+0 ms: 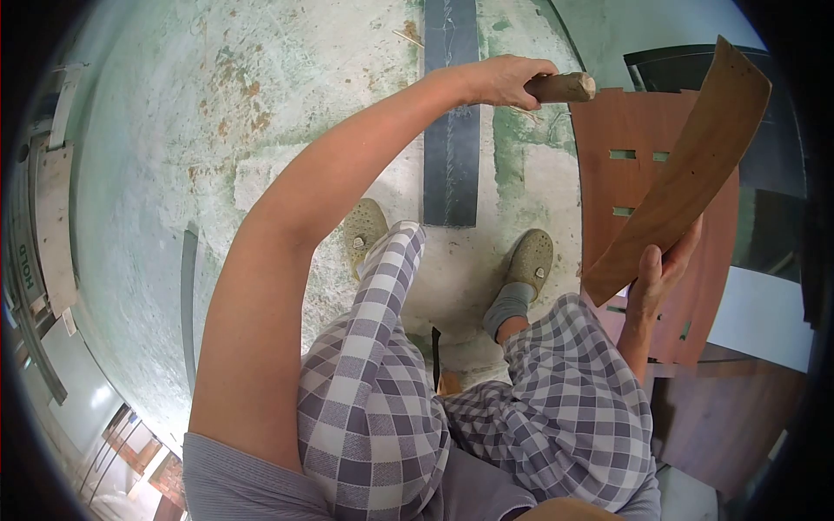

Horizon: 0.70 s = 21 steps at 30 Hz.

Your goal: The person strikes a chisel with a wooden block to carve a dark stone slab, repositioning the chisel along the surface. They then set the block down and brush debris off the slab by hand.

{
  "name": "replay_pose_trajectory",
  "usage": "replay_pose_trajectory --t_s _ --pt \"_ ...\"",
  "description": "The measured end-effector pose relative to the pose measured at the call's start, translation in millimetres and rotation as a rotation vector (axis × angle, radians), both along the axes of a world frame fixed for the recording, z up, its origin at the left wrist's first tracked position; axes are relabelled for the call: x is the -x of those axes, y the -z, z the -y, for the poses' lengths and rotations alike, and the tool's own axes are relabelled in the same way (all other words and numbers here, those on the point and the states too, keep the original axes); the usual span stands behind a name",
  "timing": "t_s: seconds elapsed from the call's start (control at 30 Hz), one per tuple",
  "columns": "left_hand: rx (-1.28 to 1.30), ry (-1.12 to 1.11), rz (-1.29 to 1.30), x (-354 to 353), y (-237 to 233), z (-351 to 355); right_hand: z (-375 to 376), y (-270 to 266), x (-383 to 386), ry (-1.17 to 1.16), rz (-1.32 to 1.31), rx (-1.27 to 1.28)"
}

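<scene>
Seemingly the work is midway: the veneer strip [686, 165] is loose in the hand, in front of the slotted brown panel [621, 126], while the wooden tool handle [563, 87] is raised at upper centre, clear of the strip. The left hand [508, 80] is clenched round that handle (its working end is hidden). The right hand [662, 271] grips the strip's lower end at the right of the frame. The strip looks thin, reddish-brown, smooth and bowed.

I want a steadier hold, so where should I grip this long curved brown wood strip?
Probably near its lower end, where the right hand pinches the long curved brown wood strip. Come from underneath, fingers behind and thumb on the face: it is thin, wide and rises tilted.
</scene>
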<state>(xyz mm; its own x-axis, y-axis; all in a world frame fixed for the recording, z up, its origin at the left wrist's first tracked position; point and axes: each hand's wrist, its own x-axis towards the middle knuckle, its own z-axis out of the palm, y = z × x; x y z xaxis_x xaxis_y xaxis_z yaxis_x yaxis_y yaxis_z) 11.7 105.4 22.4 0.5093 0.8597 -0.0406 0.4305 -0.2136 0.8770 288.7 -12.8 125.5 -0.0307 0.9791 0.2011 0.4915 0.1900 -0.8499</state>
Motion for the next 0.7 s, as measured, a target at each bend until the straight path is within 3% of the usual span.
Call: replay_pose_trajectory --t_s 0.7 --pt "-0.036 -0.007 -0.002 -1.4 -0.6 10.0 -2.4 3.6 -7.3 0.041 0.054 -0.01"
